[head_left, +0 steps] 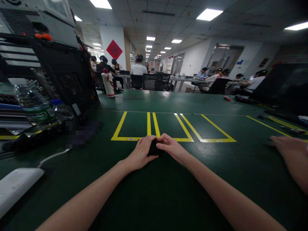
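Observation:
A small black box-like object [152, 147] is between my hands, close to the green tabletop [154, 199]; its exact kind does not show. My left hand [141, 150] wraps over it from the left, fingers across the top and thumb along the near side. From the right, my right hand [169, 146] meets it with bent fingers and thumb near its edge; whether they press on it or only touch it I cannot tell. Just beyond my hands run yellow tape outlines [156, 125] on the table.
An open computer case [64, 70], a water bottle [36, 106] and a white power strip [19, 183] occupy the left side. A white tumbler [109, 84] stands at the far edge. Another person's hand [291, 154] reaches in at right, near a dark monitor [286, 83].

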Available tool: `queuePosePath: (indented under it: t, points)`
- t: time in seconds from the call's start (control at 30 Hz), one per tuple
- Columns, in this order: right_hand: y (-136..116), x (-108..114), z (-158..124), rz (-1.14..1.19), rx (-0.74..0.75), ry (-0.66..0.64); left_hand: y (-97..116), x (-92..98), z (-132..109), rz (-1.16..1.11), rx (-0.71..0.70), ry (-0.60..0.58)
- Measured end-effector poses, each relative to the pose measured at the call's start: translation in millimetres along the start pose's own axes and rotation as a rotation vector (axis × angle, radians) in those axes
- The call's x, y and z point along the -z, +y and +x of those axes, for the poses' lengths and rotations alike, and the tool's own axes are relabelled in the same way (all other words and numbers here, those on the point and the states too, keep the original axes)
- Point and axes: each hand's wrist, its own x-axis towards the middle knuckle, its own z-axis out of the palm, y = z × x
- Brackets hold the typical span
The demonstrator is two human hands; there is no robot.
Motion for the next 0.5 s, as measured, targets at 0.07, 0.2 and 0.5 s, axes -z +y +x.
queuePosePath:
  t: [0.07,0.2,0.5]
  points:
    - [0.0,-0.5,0.2,-0.027,-0.020,-0.003,-0.4,0.7,-0.2,0.000,0.011,-0.005]
    - [-0.2,1.1,-0.6,-0.066,-0.042,-0.041,-1.4,0.4,-0.6,-0.003,0.033,-0.001]
    - [3.5,1.0,-3.1,-0.024,0.027,-0.104,0.1,4.0,-1.7,-0.002,0.028,-0.014]
